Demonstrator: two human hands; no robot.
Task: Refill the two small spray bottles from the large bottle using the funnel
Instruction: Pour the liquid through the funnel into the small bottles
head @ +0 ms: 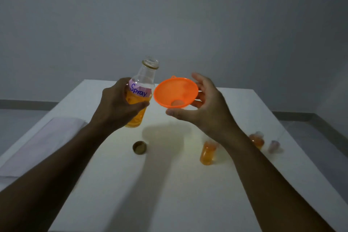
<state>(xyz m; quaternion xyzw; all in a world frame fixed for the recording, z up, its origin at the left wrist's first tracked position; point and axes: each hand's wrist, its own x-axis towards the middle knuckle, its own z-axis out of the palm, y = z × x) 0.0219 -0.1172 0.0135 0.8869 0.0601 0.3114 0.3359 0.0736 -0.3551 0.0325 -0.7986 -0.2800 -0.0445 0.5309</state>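
Observation:
My left hand (120,105) grips the large clear bottle (145,79), which is uncapped, labelled "Spray" and about half full of orange liquid; it is lifted above the table and nearly upright. My right hand (203,107) holds the orange funnel (176,92) just right of the bottle, its wide mouth tilted toward me. One small bottle (207,153) with orange liquid stands open on the table below my right wrist. A second small bottle (257,140) stands farther right, blurred.
The large bottle's dark cap (139,148) lies on the white table (169,184) in front of me. A small blurred spray top (274,146) sits near the right edge. A folded pale cloth (47,137) lies at the left.

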